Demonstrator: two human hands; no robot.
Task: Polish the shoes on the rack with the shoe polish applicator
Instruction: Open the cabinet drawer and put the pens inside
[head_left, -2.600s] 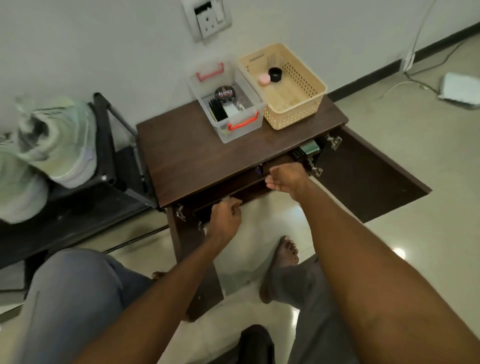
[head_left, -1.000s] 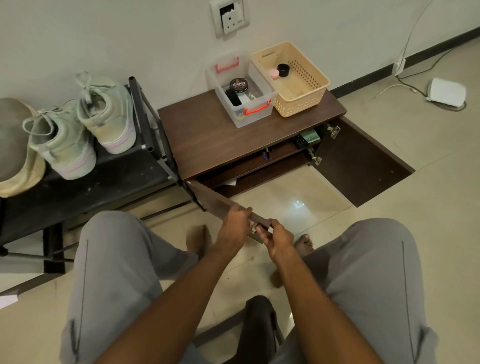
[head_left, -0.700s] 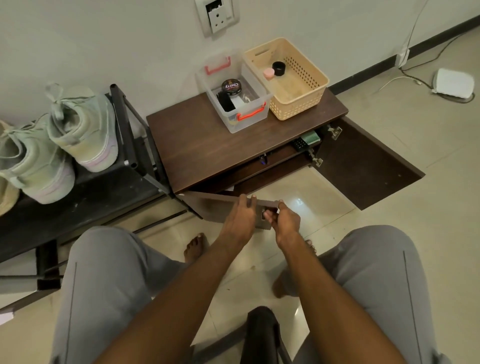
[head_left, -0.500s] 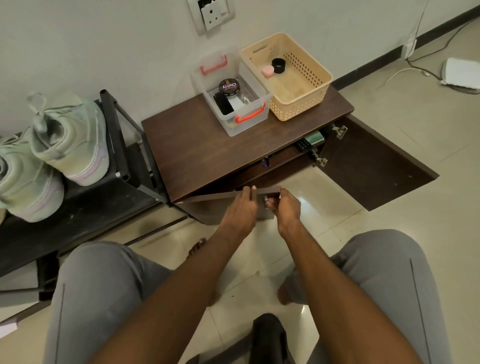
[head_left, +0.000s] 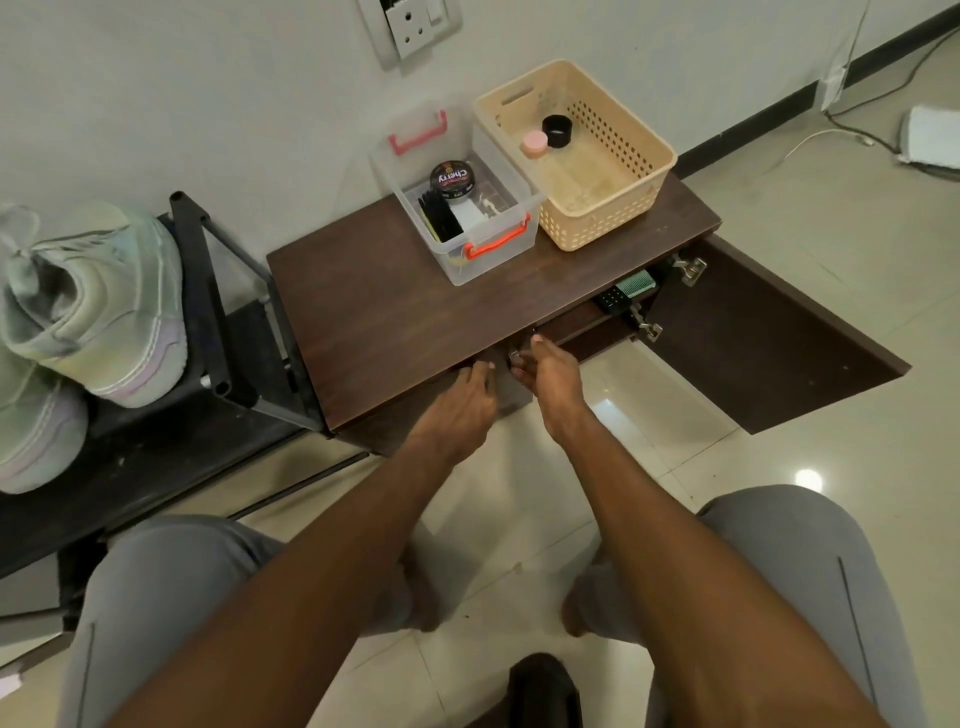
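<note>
On the dark wooden desk (head_left: 395, 291) against the wall, we see a clear box (head_left: 457, 208) holding the polish tin (head_left: 453, 179) and a black brush (head_left: 440, 215). Left of the desk, pale shoes (head_left: 98, 306) sit on the black rack (head_left: 156, 441). Our left hand (head_left: 460, 405) lies with straight fingers against the desk's left door (head_left: 511, 387); our right hand (head_left: 550, 374) pinches its handle.
</note>
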